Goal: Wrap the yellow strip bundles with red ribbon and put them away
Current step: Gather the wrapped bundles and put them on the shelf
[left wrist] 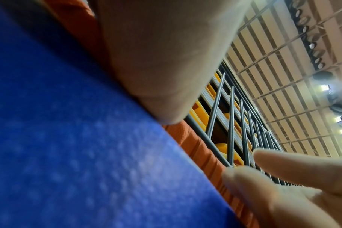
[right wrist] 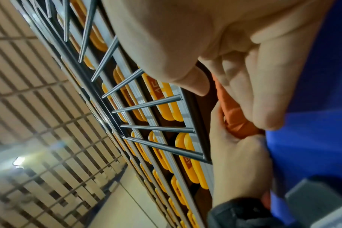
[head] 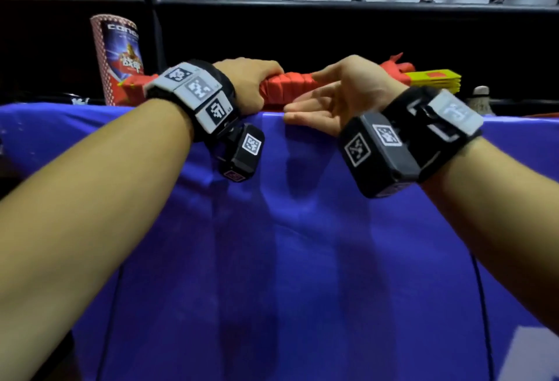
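Observation:
A long bundle of yellow strips, wound in red ribbon (head: 287, 85), lies along the far edge of the blue-covered table (head: 272, 229). Its bare yellow end (head: 434, 80) sticks out at the right. My left hand (head: 257, 84) grips the wrapped middle from above, fingers curled round it. My right hand (head: 302, 96) lies open just right of it, palm turned up, thumb along the ribbon and fingers straight at the table edge. The left wrist view shows the ribbon (left wrist: 195, 146) under my palm. In the right wrist view, the ribbon (right wrist: 234, 117) lies between both hands.
A red and blue printed tube (head: 118, 54) stands at the back left. A black barred railing (head: 332, 2) runs close behind the table. A small white object (head: 481, 96) sits at the far right. Yellow seats (right wrist: 166, 100) show beyond the bars.

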Demonstrator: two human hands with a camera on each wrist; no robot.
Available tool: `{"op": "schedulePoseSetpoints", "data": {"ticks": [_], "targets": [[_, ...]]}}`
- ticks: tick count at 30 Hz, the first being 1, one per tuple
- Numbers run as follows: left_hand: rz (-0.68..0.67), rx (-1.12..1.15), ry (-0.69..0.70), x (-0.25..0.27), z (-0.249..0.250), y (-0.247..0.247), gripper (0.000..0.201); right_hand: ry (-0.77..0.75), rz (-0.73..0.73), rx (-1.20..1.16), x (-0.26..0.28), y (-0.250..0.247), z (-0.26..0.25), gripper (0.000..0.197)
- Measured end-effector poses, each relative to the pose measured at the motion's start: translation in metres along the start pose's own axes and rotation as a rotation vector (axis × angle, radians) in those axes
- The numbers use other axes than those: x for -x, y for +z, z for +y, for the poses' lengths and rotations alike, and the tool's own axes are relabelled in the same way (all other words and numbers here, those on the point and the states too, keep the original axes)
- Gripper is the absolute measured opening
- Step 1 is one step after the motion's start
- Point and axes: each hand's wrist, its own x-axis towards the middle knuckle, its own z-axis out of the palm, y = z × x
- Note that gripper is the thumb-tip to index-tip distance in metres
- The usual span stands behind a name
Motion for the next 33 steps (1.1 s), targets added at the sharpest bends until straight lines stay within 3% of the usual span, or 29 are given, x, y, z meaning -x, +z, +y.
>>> {"op": "schedulePoseSetpoints", "data": {"ticks": [4, 7, 9, 11, 13, 17, 22, 25, 27, 30, 33], "targets": [[0.029, 0.016, -0.001, 0.004, 0.004, -0.001, 0.06, -0.125, 0.097, -0.056, 0.007, 0.003, 0.004, 0.022], [0.054, 0.059, -0.017, 0.01, 0.003, 0.002, 0.063, -0.284, 0.213, 0.06, 0.008, 0.013, 0.006, 0.011], [0.09, 0.099, -0.054, 0.017, 0.004, 0.002, 0.065, -0.512, 0.355, 0.309, 0.006, 0.012, 0.006, 0.007], [0.118, 0.171, -0.095, 0.025, 0.007, 0.002, 0.063, -0.725, 0.559, 0.752, 0.001, 0.006, 0.006, 0.008], [0.134, 0.239, -0.11, 0.031, 0.011, 0.004, 0.069, -0.806, 0.601, 0.996, 0.001, 0.002, 0.006, 0.018], [0.198, 0.295, -0.074, 0.036, 0.013, 0.014, 0.079, -0.66, 0.576, 1.341, 0.0, -0.002, 0.014, 0.03], [0.247, 0.431, 0.041, 0.033, 0.01, 0.026, 0.07, -0.611, 0.554, 1.476, 0.0, -0.015, 0.018, 0.043], [0.284, 0.425, 0.028, 0.038, 0.013, 0.025, 0.053, -0.614, 0.563, 1.567, 0.001, -0.025, 0.017, 0.043], [0.339, 0.385, -0.011, 0.043, 0.014, 0.025, 0.044, -0.586, 0.562, 1.52, 0.003, -0.03, 0.015, 0.038], [0.397, 0.211, -0.233, 0.046, 0.005, 0.027, 0.049, -0.541, 0.577, 1.398, 0.006, -0.033, 0.016, 0.03], [0.35, 0.104, -0.341, 0.045, -0.006, 0.034, 0.046, -0.476, 0.577, 1.339, 0.003, -0.033, 0.012, 0.028]]}}
